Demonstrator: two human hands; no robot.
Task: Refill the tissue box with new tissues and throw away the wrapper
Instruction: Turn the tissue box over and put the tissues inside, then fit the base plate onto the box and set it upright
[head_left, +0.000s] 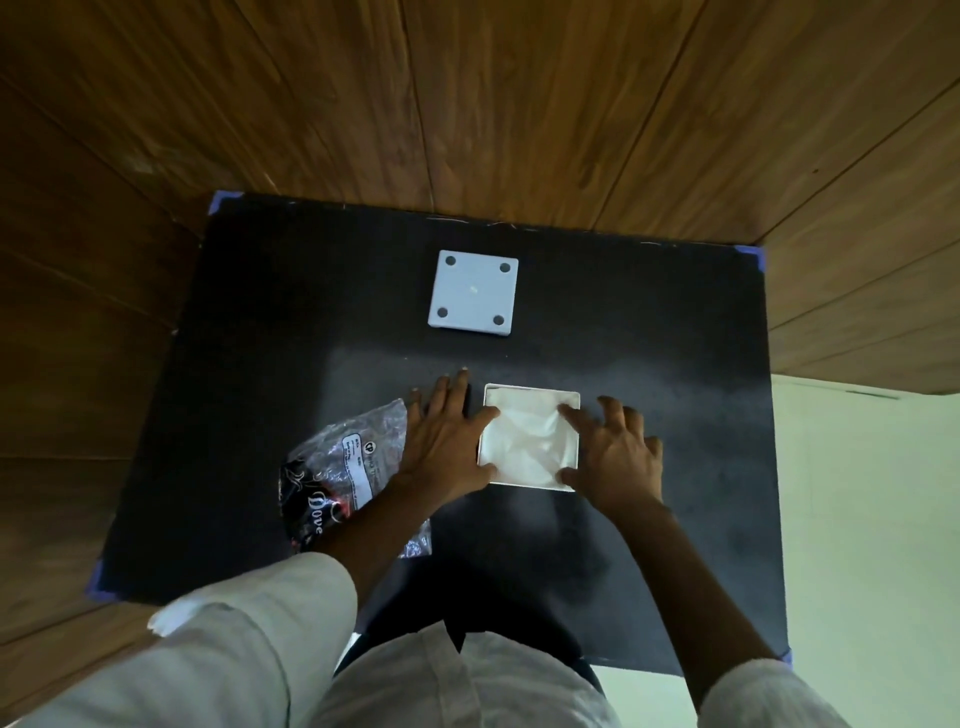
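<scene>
A square white tissue box (571, 415) stands open-topped on the black table, filled with white tissues (527, 441). My left hand (444, 441) lies flat against the box's left side, thumb and forefinger resting on the tissues' left edge. My right hand (615, 454) is spread at the right side, fingertips touching the tissues' right edge. Neither hand grips anything. The crinkled clear-and-black plastic wrapper (337, 473) lies left of the box, partly under my left forearm. The box's pale square lid (474, 293), with a round dark pad at each corner, lies farther back.
The black table (675, 338) has blue tape at its corners and sits against wood-panelled walls (467, 104). A pale floor (872, 519) shows to the right. No bin is in view.
</scene>
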